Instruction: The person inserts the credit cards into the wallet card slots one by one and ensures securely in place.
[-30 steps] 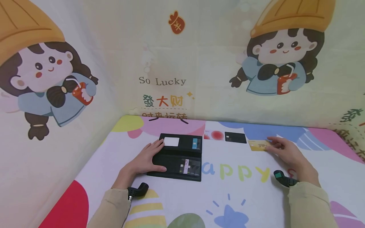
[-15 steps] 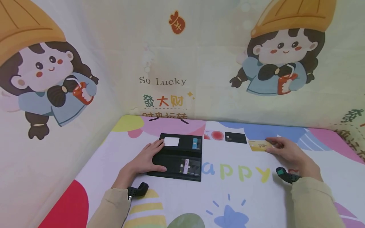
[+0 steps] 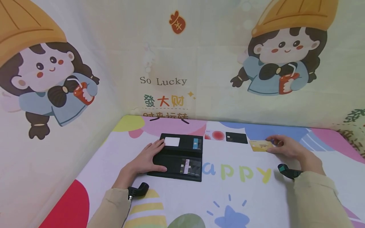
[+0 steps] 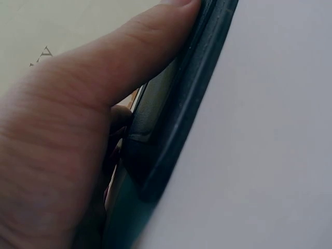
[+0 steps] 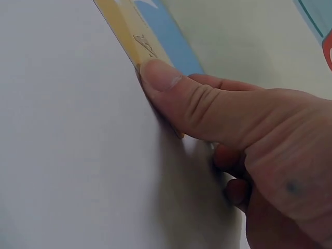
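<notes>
From where I stand, the wall cloth (image 3: 211, 57), printed with two cartoon figures in orange hats, rises behind everything. In front of it, the desk (image 3: 185, 196) bears a white cover with coloured shapes and lettering. A black wallet (image 3: 174, 160) lies unfolded on the desk, toward the left, its two halves one beyond the other. The left grip (image 3: 144, 160) is released: fingers extended over the wallet's left side, thumb resting on the nearer half. The right grip (image 3: 288, 148) is grasping the gold card (image 3: 258, 145), pinching its right end between thumb and fingers, at the right of a row of three; I cannot determine whether that card touches the desk. Just beside it lies a black card (image 3: 236, 137) marked VIP, then a red-and-white card (image 3: 215, 135). Smallest noted: a white insert (image 3: 172, 141) in the wallet's farther half.
</notes>
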Demonstrator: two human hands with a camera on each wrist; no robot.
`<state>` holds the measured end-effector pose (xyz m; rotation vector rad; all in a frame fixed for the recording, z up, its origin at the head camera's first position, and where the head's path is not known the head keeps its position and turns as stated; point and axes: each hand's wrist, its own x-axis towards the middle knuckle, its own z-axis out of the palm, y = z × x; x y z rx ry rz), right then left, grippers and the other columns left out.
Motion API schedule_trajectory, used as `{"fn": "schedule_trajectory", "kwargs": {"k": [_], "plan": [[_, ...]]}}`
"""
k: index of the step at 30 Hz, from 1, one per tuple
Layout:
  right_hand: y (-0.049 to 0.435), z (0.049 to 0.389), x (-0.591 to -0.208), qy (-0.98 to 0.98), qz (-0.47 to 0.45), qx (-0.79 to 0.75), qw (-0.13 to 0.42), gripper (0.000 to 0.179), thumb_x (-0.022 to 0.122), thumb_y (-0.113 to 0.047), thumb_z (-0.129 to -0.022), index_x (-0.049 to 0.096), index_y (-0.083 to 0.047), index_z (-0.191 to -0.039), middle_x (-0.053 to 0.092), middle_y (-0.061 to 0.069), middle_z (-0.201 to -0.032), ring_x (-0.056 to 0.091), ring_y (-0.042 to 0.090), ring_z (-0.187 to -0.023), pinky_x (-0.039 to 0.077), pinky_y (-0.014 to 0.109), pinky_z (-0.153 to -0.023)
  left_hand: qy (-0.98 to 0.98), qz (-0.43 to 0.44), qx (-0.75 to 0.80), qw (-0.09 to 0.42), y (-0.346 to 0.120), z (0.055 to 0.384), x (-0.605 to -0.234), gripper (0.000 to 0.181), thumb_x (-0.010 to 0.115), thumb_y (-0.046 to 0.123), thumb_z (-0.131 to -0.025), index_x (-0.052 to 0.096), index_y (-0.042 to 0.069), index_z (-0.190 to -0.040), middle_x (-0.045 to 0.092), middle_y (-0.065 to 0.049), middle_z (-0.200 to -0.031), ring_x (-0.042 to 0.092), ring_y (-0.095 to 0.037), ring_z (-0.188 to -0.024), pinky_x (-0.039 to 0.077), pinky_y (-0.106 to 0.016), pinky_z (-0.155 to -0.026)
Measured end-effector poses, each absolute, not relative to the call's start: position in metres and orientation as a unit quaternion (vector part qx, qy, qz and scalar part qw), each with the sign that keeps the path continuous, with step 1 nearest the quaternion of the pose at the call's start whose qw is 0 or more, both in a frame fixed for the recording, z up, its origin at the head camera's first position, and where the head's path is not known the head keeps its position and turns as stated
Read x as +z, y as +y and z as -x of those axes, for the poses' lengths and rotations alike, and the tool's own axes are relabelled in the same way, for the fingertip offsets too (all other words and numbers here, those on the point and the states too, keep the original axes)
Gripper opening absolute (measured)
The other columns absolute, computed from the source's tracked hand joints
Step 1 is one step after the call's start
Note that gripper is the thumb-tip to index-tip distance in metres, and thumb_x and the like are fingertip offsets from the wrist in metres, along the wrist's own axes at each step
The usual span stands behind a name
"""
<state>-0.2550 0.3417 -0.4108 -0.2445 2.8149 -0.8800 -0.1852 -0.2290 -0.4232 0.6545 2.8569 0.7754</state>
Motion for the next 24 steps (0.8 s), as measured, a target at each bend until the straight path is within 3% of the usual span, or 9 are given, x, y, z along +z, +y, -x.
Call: {"fn": "schedule_trajectory", "kwargs": {"k": [8,24], "plan": [[0.3411,0.2583,-0.4095,0.950,0.105,-0.284,0.083,0.057,0.083,-0.027,-0.086,0.058,0.006,-0.124,0.049,0.015,-0.098,0.045,0.034,-0.093,0.036,0.042,-0.074,0.941,-0.215,0.253,0.060,-0.2293,0.1859,-0.4252,0.113,0.079,0.062,-0.073,0.032,0.005,-0.158,0.019,-0.010,-0.167,0.013,-0.033,-0.153,0.005,-0.052,-0.123],[0.3430,0.2610,-0.4091,0.945,0.120,-0.288,0.092,0.061,0.082,-0.032,-0.086,0.057,0.006,-0.127,0.054,0.024,-0.112,0.047,0.035,-0.094,0.040,0.044,-0.077,0.944,-0.206,0.252,0.063,-0.2273,0.1846,-0.4231,0.113,0.080,0.061,-0.073,0.032,0.006,-0.158,0.019,-0.009,-0.167,0.013,-0.032,-0.153,0.005,-0.052,-0.123]]}}
